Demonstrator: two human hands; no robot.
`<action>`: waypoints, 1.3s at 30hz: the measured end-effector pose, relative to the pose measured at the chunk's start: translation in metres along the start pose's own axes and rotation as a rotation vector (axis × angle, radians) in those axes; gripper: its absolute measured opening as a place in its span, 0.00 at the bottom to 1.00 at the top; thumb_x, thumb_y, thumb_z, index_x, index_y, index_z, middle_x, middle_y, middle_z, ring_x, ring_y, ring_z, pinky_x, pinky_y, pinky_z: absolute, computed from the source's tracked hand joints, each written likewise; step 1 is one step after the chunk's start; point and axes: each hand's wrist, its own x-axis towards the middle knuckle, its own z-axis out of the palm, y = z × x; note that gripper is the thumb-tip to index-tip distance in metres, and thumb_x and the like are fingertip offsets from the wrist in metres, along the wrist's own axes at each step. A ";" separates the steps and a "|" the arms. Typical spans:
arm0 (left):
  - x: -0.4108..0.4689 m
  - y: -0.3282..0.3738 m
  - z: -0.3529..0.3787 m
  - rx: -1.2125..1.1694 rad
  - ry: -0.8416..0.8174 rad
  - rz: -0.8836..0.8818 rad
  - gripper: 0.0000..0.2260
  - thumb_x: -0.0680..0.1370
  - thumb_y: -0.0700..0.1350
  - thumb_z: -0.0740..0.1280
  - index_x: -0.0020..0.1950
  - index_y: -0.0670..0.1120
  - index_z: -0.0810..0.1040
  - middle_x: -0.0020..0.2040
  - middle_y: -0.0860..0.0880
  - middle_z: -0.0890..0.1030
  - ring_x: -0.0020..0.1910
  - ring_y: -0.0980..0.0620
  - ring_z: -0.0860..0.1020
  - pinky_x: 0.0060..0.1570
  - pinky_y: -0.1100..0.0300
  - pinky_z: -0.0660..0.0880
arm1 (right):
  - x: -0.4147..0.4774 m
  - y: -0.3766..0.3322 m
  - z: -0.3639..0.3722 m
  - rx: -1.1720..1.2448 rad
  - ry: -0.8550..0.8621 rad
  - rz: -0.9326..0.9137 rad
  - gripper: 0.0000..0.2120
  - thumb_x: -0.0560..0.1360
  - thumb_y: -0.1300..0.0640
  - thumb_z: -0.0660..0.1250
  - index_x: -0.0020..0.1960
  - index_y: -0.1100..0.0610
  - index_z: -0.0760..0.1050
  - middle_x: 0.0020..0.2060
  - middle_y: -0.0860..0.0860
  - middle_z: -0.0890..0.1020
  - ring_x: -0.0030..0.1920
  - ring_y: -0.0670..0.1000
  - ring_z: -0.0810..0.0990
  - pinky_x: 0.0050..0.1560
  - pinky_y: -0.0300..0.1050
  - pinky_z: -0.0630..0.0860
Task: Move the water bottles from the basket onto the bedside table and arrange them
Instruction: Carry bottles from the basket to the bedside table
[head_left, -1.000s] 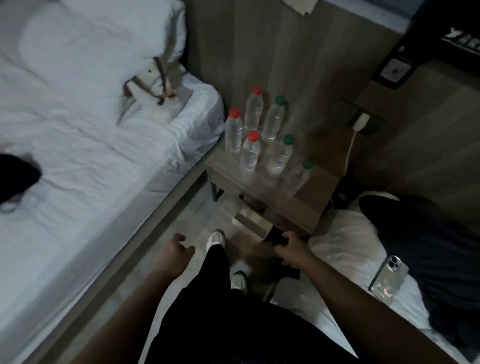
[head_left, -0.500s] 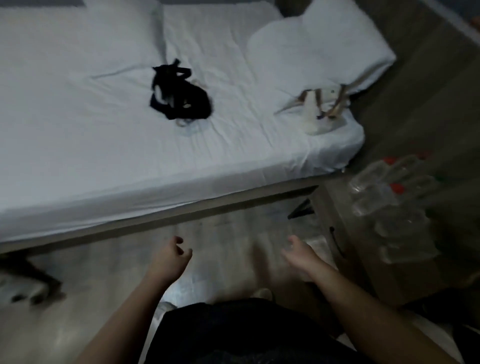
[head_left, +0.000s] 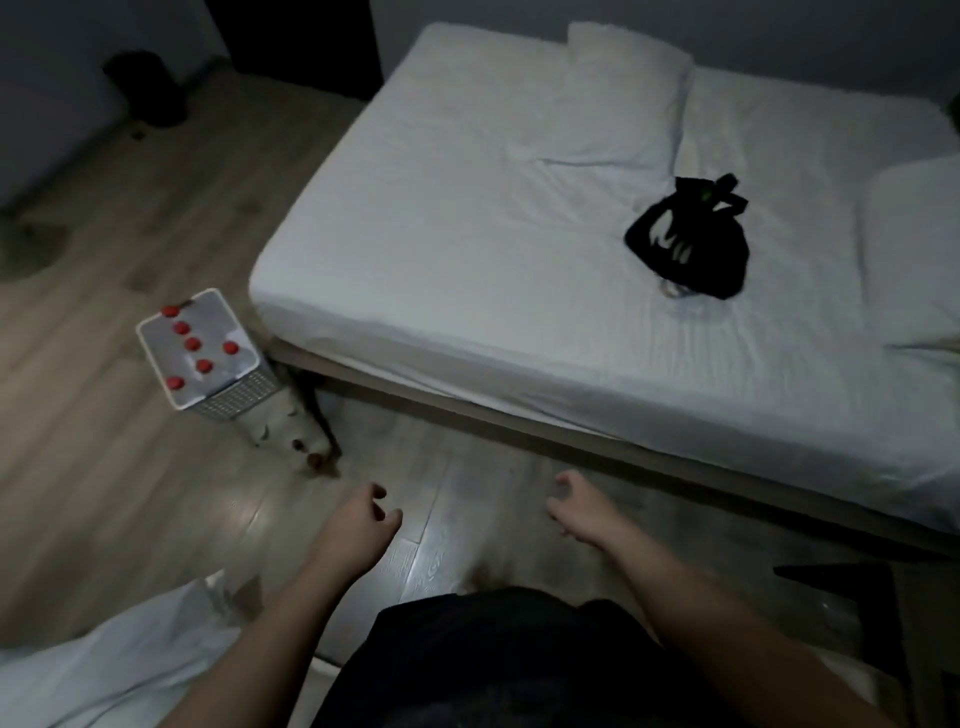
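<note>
A white mesh basket (head_left: 236, 397) stands on the wooden floor at the left, by the corner of the bed. Several water bottles with red caps (head_left: 192, 343) stand upright inside it. My left hand (head_left: 358, 525) hangs over the floor with loosely curled fingers and holds nothing. My right hand (head_left: 579, 504) is a little to its right, fingers apart and empty. Both hands are well short of the basket. Only a dark corner of the bedside table (head_left: 857, 587) shows at the lower right; the bottles on it are out of view.
A large bed with a white sheet (head_left: 519, 234) fills the right and top. A black bag (head_left: 688, 244) lies on it. White cloth (head_left: 104, 665) is at the lower left. A pale patterned object (head_left: 291, 431) sits beside the basket. A dark bin (head_left: 148, 85) stands far left.
My view has swung left, away from the bedside table with its bottles, to the floor and the basket. Both hands stay empty and low in front of me.
</note>
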 end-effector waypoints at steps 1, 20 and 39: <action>0.001 -0.011 -0.005 -0.032 0.016 -0.024 0.18 0.76 0.51 0.65 0.64 0.46 0.72 0.44 0.52 0.77 0.43 0.51 0.76 0.45 0.58 0.71 | 0.004 -0.014 0.004 -0.035 -0.008 -0.021 0.22 0.77 0.54 0.62 0.69 0.56 0.65 0.48 0.54 0.77 0.41 0.52 0.78 0.37 0.41 0.70; 0.092 -0.119 -0.097 -0.409 0.257 -0.385 0.15 0.76 0.49 0.66 0.61 0.46 0.72 0.39 0.55 0.75 0.42 0.51 0.77 0.44 0.58 0.71 | 0.134 -0.269 0.064 -0.311 -0.206 -0.355 0.20 0.76 0.55 0.64 0.67 0.57 0.67 0.38 0.51 0.77 0.40 0.50 0.77 0.44 0.43 0.73; 0.263 -0.223 -0.219 -0.430 0.148 -0.580 0.23 0.75 0.49 0.67 0.68 0.47 0.66 0.63 0.44 0.75 0.59 0.44 0.76 0.58 0.55 0.71 | 0.266 -0.526 0.190 -0.808 -0.402 -0.520 0.29 0.75 0.54 0.66 0.73 0.57 0.60 0.67 0.57 0.70 0.64 0.57 0.72 0.61 0.47 0.71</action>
